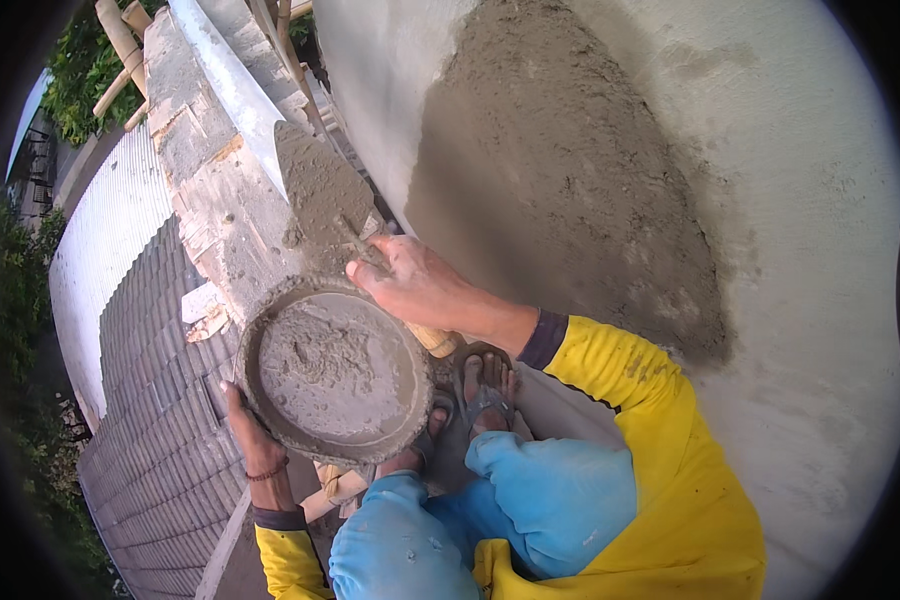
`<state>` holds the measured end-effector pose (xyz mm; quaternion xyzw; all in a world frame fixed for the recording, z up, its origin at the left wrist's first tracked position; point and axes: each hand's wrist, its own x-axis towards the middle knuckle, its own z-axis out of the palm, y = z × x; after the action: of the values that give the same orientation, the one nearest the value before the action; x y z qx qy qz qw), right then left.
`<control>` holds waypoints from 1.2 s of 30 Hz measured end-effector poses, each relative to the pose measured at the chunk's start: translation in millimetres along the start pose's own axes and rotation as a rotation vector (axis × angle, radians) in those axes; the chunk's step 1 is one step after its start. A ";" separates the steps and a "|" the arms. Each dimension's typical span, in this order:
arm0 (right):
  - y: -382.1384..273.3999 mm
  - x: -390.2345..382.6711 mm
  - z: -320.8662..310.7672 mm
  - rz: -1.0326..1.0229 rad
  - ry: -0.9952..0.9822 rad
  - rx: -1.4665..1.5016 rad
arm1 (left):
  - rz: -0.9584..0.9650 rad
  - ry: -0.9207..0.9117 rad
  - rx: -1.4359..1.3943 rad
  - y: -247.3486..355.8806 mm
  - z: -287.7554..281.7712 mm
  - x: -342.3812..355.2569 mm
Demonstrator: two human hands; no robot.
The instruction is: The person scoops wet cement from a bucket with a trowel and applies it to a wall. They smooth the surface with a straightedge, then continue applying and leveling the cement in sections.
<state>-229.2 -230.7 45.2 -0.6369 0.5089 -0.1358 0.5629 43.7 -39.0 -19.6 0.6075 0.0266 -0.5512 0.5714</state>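
Observation:
My left hand (255,440) supports the outer side of a round, mortar-crusted bowl (270,432) from the left, with the thumb up along its wall. Wet grey mortar (330,365) fills much of the bowl, lumpy toward the middle. Just beyond the bowl's far right rim, my right hand (425,285) is closed round a trowel (320,195), whose wooden handle end shows below the palm. Grey mortar covers the trowel's pointed blade, which is tilted away over the planks. The left fingers under the bowl are hidden.
To the right rises a pale wall (800,200) with a large dark patch of rough mortar (560,180). Splattered planks (210,190) and bamboo poles (120,40) lie ahead. Far below on the left is a tiled roof (170,370). My sandalled feet (487,385) stand close by the wall.

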 end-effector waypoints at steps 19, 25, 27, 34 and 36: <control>-42.5 23.6 -74.8 -0.627 0.251 -0.904 | 0.235 0.119 -0.019 12.3 15.5 41.0; -73.9 -0.8 -60.7 -0.646 0.166 -1.327 | 0.233 0.269 -0.159 1.8 18.0 42.1; -81.4 3.4 -55.4 -0.701 0.198 -1.511 | 0.265 0.363 -0.173 -4.7 21.5 38.1; -86.6 21.6 6.5 -0.703 -0.149 -1.524 | 0.432 0.557 0.064 -24.4 55.1 3.0; -85.7 9.4 29.2 -0.661 -0.365 -1.454 | 0.437 0.570 0.062 -21.5 64.2 -1.7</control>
<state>-160.8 -234.4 105.1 -0.9720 0.1564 0.1749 0.0143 -12.2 -77.0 -16.1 0.7452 0.0375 -0.2250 0.6266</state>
